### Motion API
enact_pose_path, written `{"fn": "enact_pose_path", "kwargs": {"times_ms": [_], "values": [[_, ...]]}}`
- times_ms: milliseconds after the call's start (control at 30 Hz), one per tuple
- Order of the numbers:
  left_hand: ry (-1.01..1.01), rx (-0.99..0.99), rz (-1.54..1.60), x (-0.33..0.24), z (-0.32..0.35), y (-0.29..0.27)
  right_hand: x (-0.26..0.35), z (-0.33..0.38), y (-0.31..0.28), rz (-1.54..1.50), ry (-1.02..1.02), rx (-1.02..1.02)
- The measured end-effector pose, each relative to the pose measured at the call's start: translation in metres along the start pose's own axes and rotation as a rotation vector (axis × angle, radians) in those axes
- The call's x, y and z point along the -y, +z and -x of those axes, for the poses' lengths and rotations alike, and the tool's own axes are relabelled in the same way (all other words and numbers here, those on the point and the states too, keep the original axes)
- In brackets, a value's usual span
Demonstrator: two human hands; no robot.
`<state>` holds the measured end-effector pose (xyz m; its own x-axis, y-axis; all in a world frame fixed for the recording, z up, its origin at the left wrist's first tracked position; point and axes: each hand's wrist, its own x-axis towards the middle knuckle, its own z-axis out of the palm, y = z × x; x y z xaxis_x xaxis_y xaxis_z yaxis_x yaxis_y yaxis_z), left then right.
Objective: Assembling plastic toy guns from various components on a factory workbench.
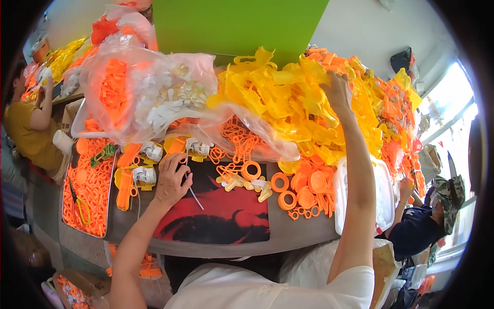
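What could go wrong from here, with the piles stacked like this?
Two risks stand out. The right grip is at the high heap of yellow pieces, so disturbing it might send some sliding onto the orange discs in front. At the left, scissors lie loose on small orange parts; anyone scooping there could perhaps get nicked.

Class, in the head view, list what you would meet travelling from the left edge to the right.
Yellow-shirted worker → scissors → green piece → left hand → thin strip → right hand → black bag → camouflage cloth.
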<state>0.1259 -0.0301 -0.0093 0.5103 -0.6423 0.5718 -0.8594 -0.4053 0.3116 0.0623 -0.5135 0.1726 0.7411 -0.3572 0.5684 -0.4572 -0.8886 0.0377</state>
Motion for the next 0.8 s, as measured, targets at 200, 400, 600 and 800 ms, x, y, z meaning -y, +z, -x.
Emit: {"fn": "enact_pose_path", "kwargs": {"times_ms": [200,400,600,800], "values": [[-0.013,0.009,0.002,0.002,0.001,-0.004,0.044,-0.01,0.022,0.027,-0.056,-0.058],[0.004,0.013,0.016,-0.004,-0.008,0.005,0.09,-0.032,0.075,-0.053,-0.208,-0.268],[-0.007,0.032,-0.003,0.0,0.0,0.004,0.131,-0.015,0.073,-0.2,-0.316,0.293],[-0.006,0.051,-0.009,-0.001,0.0,0.001,0.081,0.004,0.02,-0.412,-0.294,0.133]]}}
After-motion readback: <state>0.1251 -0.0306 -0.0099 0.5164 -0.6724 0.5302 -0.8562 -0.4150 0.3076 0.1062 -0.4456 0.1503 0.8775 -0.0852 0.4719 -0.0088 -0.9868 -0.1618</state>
